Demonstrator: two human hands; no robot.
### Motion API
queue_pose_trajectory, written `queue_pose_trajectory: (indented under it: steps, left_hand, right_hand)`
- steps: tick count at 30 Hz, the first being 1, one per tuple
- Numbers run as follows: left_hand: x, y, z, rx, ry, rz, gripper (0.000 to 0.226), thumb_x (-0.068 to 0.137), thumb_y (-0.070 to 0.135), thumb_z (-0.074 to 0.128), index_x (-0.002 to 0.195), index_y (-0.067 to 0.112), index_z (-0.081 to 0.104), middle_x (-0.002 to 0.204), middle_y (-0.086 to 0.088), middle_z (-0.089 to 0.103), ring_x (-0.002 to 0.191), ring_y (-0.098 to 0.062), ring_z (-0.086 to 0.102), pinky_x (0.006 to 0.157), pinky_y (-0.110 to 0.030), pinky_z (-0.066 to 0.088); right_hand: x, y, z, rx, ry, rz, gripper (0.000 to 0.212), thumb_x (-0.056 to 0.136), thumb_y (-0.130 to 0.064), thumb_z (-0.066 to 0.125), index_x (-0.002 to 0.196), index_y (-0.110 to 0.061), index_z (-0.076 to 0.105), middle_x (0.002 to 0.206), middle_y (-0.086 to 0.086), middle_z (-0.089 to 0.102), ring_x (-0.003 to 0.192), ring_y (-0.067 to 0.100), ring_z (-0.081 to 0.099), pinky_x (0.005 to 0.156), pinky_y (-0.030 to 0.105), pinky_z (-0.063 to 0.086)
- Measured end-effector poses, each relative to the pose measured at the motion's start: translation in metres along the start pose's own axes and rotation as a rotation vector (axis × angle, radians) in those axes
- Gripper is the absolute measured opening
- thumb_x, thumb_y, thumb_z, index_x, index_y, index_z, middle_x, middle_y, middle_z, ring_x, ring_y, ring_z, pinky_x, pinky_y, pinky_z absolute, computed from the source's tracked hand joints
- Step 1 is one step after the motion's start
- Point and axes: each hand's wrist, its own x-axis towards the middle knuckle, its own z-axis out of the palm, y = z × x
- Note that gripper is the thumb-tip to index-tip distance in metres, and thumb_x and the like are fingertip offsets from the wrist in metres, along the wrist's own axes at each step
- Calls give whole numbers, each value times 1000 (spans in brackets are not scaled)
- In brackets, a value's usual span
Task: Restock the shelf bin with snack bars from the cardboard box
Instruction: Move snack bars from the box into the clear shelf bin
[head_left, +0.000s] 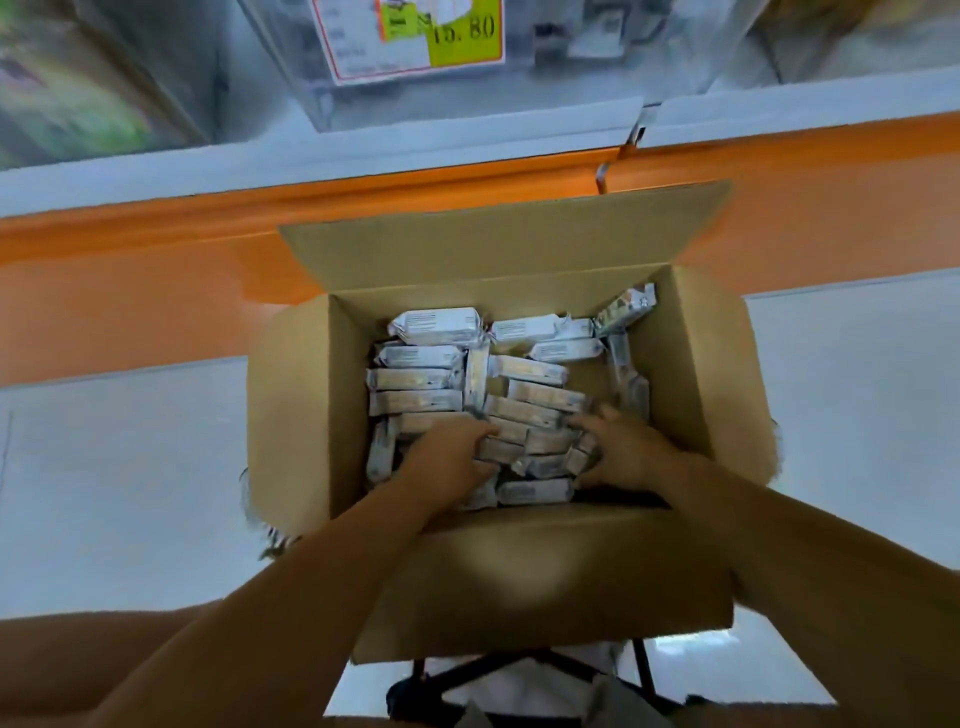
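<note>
An open cardboard box (306, 415) sits on the floor below me, holding several white-wrapped snack bars (436, 327) in loose rows. Both my hands reach down into its near half. My left hand (447, 457) curls its fingers round a cluster of bars from the left. My right hand (623, 447) curls round the same cluster (530, 441) from the right, so the bars are squeezed between the two hands. A clear shelf bin (545, 78) with a price label stands on the shelf above the box.
An orange shelf base (156, 260) runs across behind the box, with a grey shelf edge above it. Other clear bins flank the labelled one. Pale floor lies left and right of the box. A dark frame shows under the box's near flap.
</note>
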Motion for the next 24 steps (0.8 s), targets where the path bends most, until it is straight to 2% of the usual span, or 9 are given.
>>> queue_pose_trajectory:
  steps: [5, 7, 9, 12, 15, 18, 20, 22, 24]
  left_hand:
    - [22, 20, 22, -94, -52, 65, 55, 86, 30, 71, 137, 19, 51, 132, -7, 60, 120, -27, 57, 96, -38, 49]
    - [28, 29, 28, -189, -50, 36, 66, 88, 31, 70, 146, 18, 41, 141, -8, 53, 127, -26, 51, 102, -36, 44]
    - [34, 34, 31, -296, 1, -20, 59, 90, 30, 68, 143, 17, 46, 141, -7, 53, 124, -22, 52, 98, -29, 43]
    - [37, 38, 29, -406, 91, -75, 41, 87, 32, 70, 125, 17, 63, 121, -2, 65, 105, -18, 62, 82, -24, 48]
    - [31, 42, 11, -596, 160, -122, 39, 82, 20, 73, 119, 15, 63, 100, 4, 61, 91, -14, 61, 68, -17, 48]
    - [19, 45, -19, -702, 190, -123, 32, 83, 18, 70, 115, 18, 65, 98, 8, 59, 85, -9, 57, 61, -13, 42]
    - [9, 44, -39, -765, 207, -106, 22, 86, 20, 66, 108, 18, 67, 97, 3, 65, 84, -14, 61, 65, -20, 45]
    - [-4, 49, -58, -840, 262, -94, 18, 91, 29, 64, 103, 18, 70, 87, 3, 69, 81, -15, 64, 70, -26, 45]
    - [-18, 58, -73, -903, 310, -72, 21, 94, 39, 60, 100, 22, 71, 85, 6, 68, 81, -10, 62, 70, -24, 43]
  right_hand:
    - [-5, -5, 0, 75, 79, -8, 77, 72, -43, 78, 139, -30, 43, 136, 4, 44, 118, 24, 48, 90, 28, 41]
    - [-8, -4, -1, 140, 129, -1, 70, 72, -42, 78, 135, -30, 48, 132, 2, 50, 112, 20, 52, 87, 28, 44]
    - [-11, -5, -2, 201, 167, -1, 64, 73, -41, 77, 130, -31, 51, 128, 0, 55, 106, 17, 55, 84, 28, 46]
    - [-14, -8, -3, 321, 213, 0, 60, 72, -37, 78, 127, -34, 53, 121, -1, 61, 99, 13, 58, 82, 25, 48]
    - [-19, -17, -13, 483, 255, 20, 65, 72, -33, 78, 129, -34, 49, 115, -7, 59, 103, 12, 56, 86, 27, 49]
    - [-24, -27, -31, 814, 273, 6, 68, 73, -20, 80, 130, -23, 42, 118, -10, 53, 109, 7, 51, 83, 16, 43]
    - [-31, -35, -47, 957, 284, -11, 61, 75, -19, 80, 124, -20, 44, 120, -7, 53, 102, 1, 53, 75, 8, 44]
    - [-42, -47, -65, 1074, 281, -56, 55, 73, -21, 80, 119, -23, 51, 124, -6, 56, 100, -1, 57, 86, 15, 48]
    - [-54, -59, -79, 1202, 268, -132, 57, 64, -25, 80, 116, -26, 57, 123, 0, 62, 105, 11, 63, 98, 36, 49]
